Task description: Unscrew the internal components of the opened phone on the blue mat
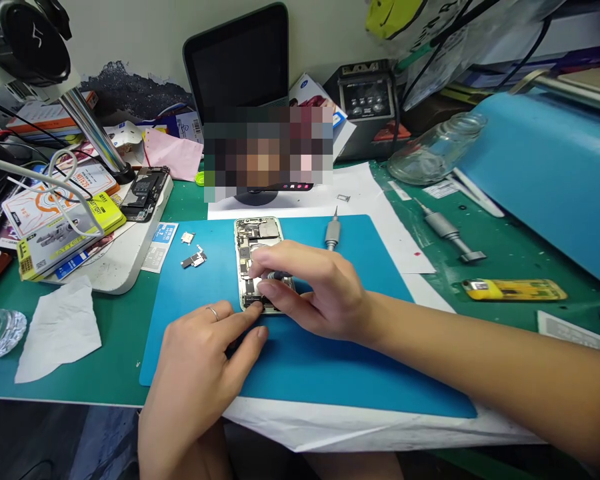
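Note:
An opened phone point(247, 247) with its inner parts exposed lies upright on a blue mat point(350, 360). My right hand point(315, 283) is over its right side, fingers curled round a small screwdriver point(279, 275) whose tip is hidden. My left hand point(205, 353), a ring on one finger, rests at the phone's lower edge. Its index fingertip touches the phone's bottom part, and the thumb is held apart. Two small metal parts lie left of the phone, a bracket point(194, 259) and a smaller plate point(187, 237). Another grey screwdriver point(333, 232) lies on the mat at the upper right.
At the left stand a lamp post point(95, 127), a yellow box point(70, 233) and torn paper point(60, 330). A screen point(237, 67) rises behind. To the right are a glass jar point(437, 150), a grey tool point(447, 230) and a yellow knife point(515, 289).

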A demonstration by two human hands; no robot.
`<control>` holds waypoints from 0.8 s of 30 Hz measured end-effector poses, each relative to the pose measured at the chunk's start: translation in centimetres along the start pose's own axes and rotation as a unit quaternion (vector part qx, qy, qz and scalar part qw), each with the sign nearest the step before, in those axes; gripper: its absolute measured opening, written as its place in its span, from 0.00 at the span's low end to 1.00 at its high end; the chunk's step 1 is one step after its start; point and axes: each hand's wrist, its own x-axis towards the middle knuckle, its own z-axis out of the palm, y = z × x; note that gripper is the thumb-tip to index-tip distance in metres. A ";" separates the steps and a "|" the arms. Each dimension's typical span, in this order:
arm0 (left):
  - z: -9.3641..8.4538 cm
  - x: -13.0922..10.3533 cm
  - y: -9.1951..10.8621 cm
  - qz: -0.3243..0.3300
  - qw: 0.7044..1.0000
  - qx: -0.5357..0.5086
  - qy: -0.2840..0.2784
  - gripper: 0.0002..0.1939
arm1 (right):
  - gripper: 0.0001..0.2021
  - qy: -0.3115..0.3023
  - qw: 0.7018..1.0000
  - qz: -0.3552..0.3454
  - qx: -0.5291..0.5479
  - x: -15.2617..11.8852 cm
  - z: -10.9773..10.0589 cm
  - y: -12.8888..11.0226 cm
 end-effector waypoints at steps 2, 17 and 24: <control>0.0 0.0 0.0 0.000 1.000 0.000 -0.003 0.14 | 0.16 0.000 1.000 -0.001 0.000 0.0 0.0 0.0; 0.0 0.0 0.0 0.000 1.000 0.000 -0.008 0.14 | 0.15 -0.006 1.000 0.002 0.001 -0.1 0.0 0.0; 0.0 0.0 -0.1 0.002 1.000 0.003 -0.008 0.15 | 0.15 -0.005 1.000 -0.001 -0.001 0.0 0.0 -0.1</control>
